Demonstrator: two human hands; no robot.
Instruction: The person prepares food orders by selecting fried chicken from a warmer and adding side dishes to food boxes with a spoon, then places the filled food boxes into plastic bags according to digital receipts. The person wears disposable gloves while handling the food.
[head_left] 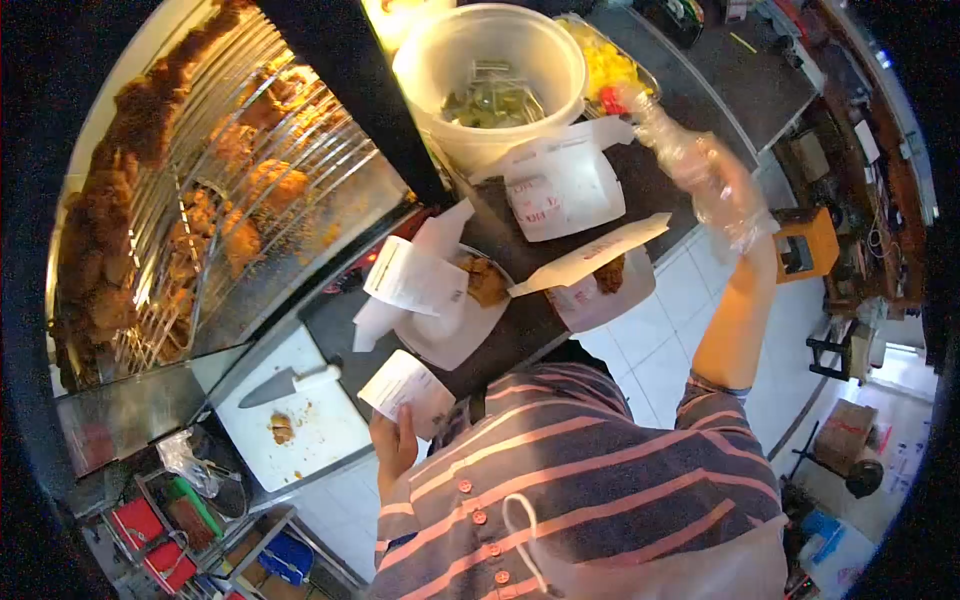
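I have a printed white box (pixel 408 393) in my left hand (pixel 393 445), at seven o'clock from the middle of my view; my bare fingers are curled closed on its lower edge, and it is tilted. My right hand (pixel 715 175), at two o'clock, wears a clear plastic glove (pixel 690 150) and is stretched toward something red (pixel 612 98) at the edge of a tray of yellow food (pixel 610 60). It is blurred, so I cannot tell how far those fingers are open or whether they hold the red thing.

Close around the middle, on the dark counter (pixel 655 190), stand three open boxes: the left one (pixel 460 325) with brown food and a raised lid, the right one (pixel 605 305) at three o'clock, also with brown food under its lid, and the far one (pixel 570 195) at one o'clock.

A white tub (pixel 480 130) with something green inside stands at twelve. At ten, browned pieces (pixel 275 185) lie at a metal rack (pixel 205 265). At eight, a knife (pixel 270 388) and crumbs rest on a white cutting board (pixel 335 430). Farther out, at three, stands an orange stool (pixel 815 240).
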